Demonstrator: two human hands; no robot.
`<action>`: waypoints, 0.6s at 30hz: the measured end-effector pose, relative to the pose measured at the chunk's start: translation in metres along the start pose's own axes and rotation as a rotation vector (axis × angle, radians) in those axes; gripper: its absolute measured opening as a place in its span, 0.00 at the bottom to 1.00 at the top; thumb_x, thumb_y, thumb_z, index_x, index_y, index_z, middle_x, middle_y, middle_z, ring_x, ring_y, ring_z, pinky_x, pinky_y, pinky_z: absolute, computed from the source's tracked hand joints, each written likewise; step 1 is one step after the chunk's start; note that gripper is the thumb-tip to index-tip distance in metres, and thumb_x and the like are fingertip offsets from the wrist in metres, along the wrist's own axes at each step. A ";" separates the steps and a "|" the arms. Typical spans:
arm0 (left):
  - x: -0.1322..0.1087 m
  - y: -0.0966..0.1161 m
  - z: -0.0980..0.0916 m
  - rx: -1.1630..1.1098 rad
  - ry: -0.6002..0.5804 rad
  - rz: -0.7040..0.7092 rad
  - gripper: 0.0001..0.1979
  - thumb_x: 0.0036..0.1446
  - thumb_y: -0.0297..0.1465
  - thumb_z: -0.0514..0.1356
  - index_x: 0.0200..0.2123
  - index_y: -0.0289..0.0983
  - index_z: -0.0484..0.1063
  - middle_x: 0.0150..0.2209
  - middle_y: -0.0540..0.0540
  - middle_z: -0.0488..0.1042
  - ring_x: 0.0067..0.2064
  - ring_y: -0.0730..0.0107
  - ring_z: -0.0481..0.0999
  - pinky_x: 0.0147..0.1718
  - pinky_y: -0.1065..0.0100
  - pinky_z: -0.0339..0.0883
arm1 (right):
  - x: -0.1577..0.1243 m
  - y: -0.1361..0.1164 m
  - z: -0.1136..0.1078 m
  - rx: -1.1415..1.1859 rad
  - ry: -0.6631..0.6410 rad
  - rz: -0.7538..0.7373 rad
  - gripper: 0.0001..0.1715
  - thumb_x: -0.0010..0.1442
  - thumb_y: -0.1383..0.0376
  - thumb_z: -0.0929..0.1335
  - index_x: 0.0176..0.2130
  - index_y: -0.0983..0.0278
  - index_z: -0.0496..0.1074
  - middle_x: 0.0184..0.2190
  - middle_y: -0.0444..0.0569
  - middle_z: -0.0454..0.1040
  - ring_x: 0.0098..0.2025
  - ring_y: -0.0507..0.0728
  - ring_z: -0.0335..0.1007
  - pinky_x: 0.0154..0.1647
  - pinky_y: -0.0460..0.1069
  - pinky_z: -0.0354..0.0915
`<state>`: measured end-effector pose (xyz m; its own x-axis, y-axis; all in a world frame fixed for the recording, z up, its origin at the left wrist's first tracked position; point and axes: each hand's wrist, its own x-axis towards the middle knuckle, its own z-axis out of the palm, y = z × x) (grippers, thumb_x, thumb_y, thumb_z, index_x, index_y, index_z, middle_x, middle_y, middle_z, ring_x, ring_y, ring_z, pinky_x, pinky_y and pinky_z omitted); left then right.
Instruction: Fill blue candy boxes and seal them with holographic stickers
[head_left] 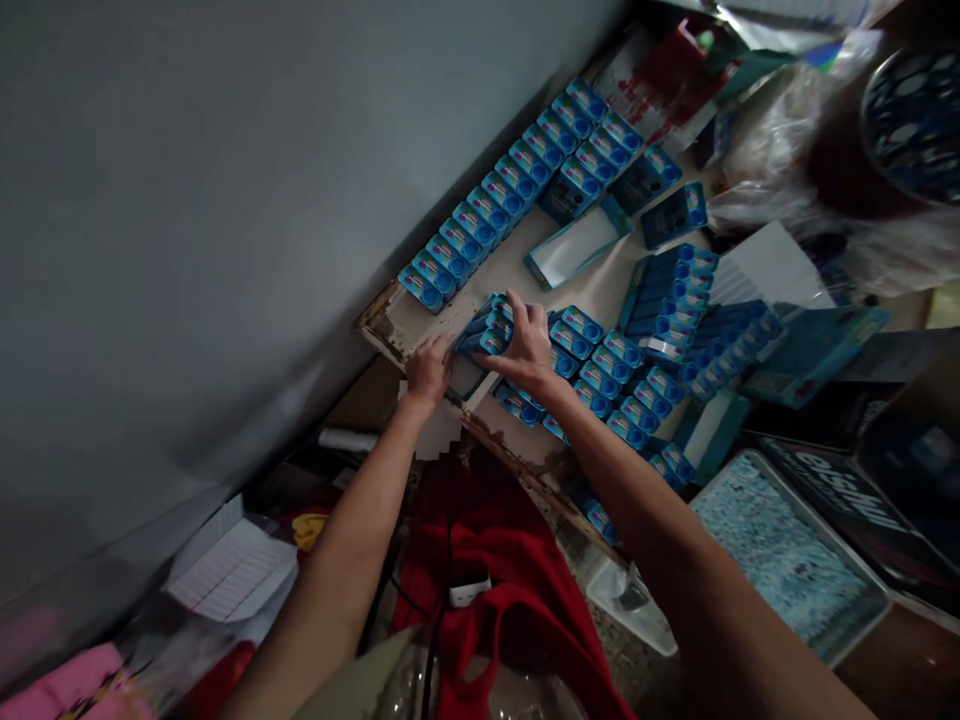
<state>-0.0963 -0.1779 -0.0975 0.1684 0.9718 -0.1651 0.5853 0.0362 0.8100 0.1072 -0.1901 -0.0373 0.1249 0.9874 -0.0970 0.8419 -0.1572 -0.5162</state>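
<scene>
Box row (517, 180) along wall (225, 200), box stack (491, 330) near table (405, 325) edge, apparently

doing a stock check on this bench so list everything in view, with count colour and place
small packs: dozens, blue, in rows along the wall and mid-table
bundle of packs: one, blue, table's near corner
open carton: one, teal with white inside, between the rows
table: one, pale wood, chipped edge
speckled tray: one, blue-white, lower right
red cloth: one, red, below the table edge
lined paper: one, white, lower left
left hand: one, against the bundle's left end
right hand: one, fingers over the bundle's top
</scene>
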 end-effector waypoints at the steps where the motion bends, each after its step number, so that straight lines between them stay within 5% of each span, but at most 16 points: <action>1: 0.005 -0.001 0.005 0.015 -0.035 0.005 0.13 0.61 0.30 0.65 0.49 0.40 0.83 0.47 0.39 0.81 0.53 0.49 0.78 0.59 0.56 0.66 | 0.006 0.004 0.003 -0.009 -0.001 0.009 0.62 0.51 0.48 0.75 0.75 0.63 0.52 0.58 0.61 0.62 0.59 0.72 0.62 0.61 0.67 0.66; 7: 0.006 -0.014 0.010 0.016 -0.082 -0.031 0.14 0.61 0.26 0.64 0.47 0.41 0.84 0.39 0.42 0.80 0.51 0.50 0.78 0.55 0.60 0.66 | 0.016 -0.003 0.017 -0.145 0.022 0.054 0.58 0.53 0.53 0.73 0.74 0.67 0.54 0.62 0.64 0.60 0.61 0.72 0.58 0.63 0.68 0.64; 13: 0.000 -0.008 0.011 0.050 -0.096 -0.039 0.11 0.64 0.29 0.62 0.47 0.39 0.83 0.45 0.39 0.81 0.51 0.50 0.78 0.55 0.59 0.67 | 0.013 -0.019 0.029 -0.242 0.041 0.021 0.55 0.59 0.52 0.71 0.76 0.67 0.52 0.66 0.70 0.58 0.68 0.78 0.52 0.67 0.76 0.54; 16: -0.001 0.001 -0.009 0.078 -0.134 -0.046 0.08 0.62 0.29 0.65 0.43 0.39 0.84 0.45 0.37 0.81 0.49 0.51 0.80 0.51 0.59 0.70 | 0.013 -0.020 0.020 -0.301 -0.015 -0.001 0.60 0.57 0.47 0.74 0.75 0.70 0.53 0.69 0.75 0.55 0.71 0.83 0.49 0.68 0.79 0.49; 18: 0.004 0.007 -0.032 0.102 -0.031 -0.039 0.09 0.64 0.31 0.64 0.43 0.38 0.84 0.44 0.37 0.82 0.48 0.52 0.80 0.50 0.59 0.71 | 0.013 -0.020 0.010 -0.334 -0.040 -0.030 0.65 0.55 0.44 0.77 0.75 0.70 0.52 0.72 0.76 0.51 0.73 0.85 0.45 0.68 0.81 0.48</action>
<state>-0.1167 -0.1660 -0.0743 0.1677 0.9624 -0.2139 0.6692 0.0482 0.7416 0.0865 -0.1747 -0.0366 0.0823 0.9891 -0.1222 0.9712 -0.1072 -0.2130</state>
